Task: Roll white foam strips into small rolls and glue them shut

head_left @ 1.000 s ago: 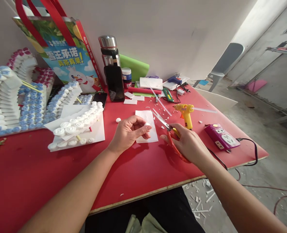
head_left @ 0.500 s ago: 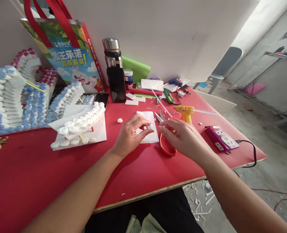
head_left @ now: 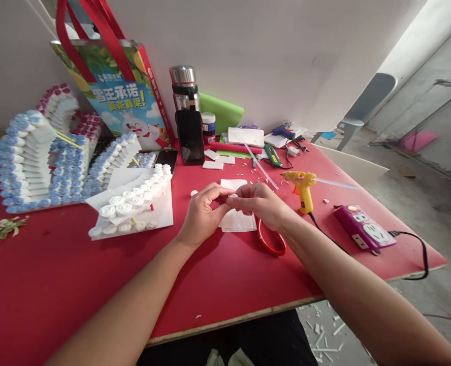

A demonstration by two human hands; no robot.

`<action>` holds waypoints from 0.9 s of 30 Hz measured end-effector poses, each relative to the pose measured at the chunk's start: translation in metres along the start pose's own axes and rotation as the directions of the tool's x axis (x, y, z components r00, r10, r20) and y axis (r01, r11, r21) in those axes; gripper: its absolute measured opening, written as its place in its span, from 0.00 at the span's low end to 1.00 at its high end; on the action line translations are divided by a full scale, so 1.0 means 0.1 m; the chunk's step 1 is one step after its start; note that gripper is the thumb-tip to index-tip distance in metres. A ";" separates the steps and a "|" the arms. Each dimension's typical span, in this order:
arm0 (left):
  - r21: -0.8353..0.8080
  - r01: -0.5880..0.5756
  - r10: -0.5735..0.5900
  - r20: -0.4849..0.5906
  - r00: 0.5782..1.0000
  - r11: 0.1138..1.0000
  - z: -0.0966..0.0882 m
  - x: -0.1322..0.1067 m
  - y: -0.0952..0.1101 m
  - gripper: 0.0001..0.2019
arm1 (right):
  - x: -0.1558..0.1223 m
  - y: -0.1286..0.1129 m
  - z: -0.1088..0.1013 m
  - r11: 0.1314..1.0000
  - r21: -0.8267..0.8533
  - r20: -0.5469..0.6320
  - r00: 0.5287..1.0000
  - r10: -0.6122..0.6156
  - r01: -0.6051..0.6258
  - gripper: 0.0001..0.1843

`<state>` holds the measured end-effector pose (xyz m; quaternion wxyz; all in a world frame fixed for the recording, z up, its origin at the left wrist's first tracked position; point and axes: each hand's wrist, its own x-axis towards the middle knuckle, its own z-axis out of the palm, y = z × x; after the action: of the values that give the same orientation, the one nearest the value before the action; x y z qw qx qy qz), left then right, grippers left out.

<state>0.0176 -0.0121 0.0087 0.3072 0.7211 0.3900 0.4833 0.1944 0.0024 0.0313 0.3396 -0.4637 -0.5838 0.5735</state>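
Between the fingertips of both hands is a small white paper rosette [head_left: 233,196], mostly covered by the fingers. My left hand [head_left: 204,213] pinches it from the left. From the right, my right hand [head_left: 261,204] closes thumb and fingers on it too. Below them lies a white sheet of paper [head_left: 238,223] on the red table. Under my right hand sit the red-handled scissors [head_left: 273,250], their blades hidden. A second white rosette [head_left: 194,193] shows just behind my left hand. Left of it stands a white card piece covered with rosettes [head_left: 134,203].
At right are a yellow glue gun [head_left: 303,188] with its cord and a purple power socket [head_left: 364,229]. Along the back stand a phone [head_left: 190,137], a metal flask [head_left: 183,76] and a printed bag [head_left: 122,96]. Blue-and-white rosette pieces [head_left: 31,162] fill the far left.
My right hand has moved left to meet my left hand and now grips the rosette with it. The camera view has shifted slightly.
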 end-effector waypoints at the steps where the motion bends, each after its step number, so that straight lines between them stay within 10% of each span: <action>1: -0.002 0.013 -0.013 0.008 1.000 1.000 0.00 0.00 -0.02 0.10 | 0.01 0.02 0.01 1.000 0.004 -0.014 1.000 -0.003 0.003 0.21; 13: 0.123 -0.045 0.039 0.052 0.998 0.991 0.03 0.01 -0.05 0.08 | 0.03 0.20 -0.15 0.981 0.180 0.183 0.982 0.035 -0.069 0.20; 27: 0.091 -0.033 0.024 0.100 0.995 0.995 0.04 0.02 -0.02 0.07 | 0.05 0.22 -0.02 0.967 0.246 0.004 0.997 0.072 -0.071 0.18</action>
<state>0.0211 -0.0099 0.0062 0.2854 0.7629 0.3862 0.4329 0.1983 0.0055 0.0097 0.3750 -0.4402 -0.4902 0.6521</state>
